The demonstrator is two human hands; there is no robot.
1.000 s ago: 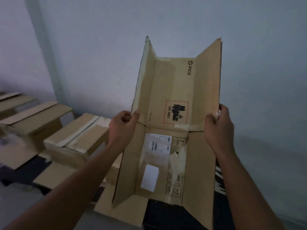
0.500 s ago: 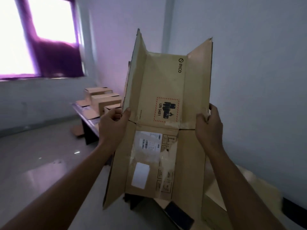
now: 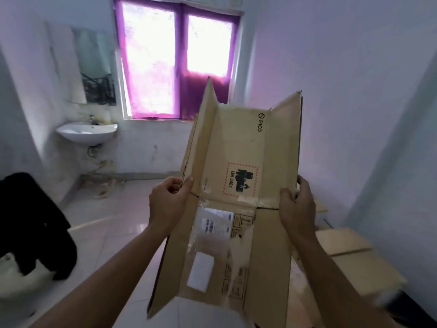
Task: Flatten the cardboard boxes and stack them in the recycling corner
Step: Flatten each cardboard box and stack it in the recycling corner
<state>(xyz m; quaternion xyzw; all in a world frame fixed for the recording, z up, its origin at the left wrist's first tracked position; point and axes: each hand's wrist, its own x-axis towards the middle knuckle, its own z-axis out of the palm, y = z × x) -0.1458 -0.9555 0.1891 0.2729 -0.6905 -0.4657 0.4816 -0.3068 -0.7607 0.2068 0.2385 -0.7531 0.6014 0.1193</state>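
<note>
1 flattened brown cardboard box (image 3: 236, 147) is gripped at both side edges by the left hand (image 3: 168, 204) and right hand (image 3: 298, 207), apparently yet to be stacked on the flat brown cardboard pile (image 3: 347, 242) at 4 o'clock.

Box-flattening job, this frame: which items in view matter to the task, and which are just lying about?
Job:
- cardboard box, opened out, held upright
- left hand and right hand, each gripping a side edge of it
- cardboard pile, low on the right

Lying about:
- sink
- window
- mirror
- black cloth, on the left
</note>
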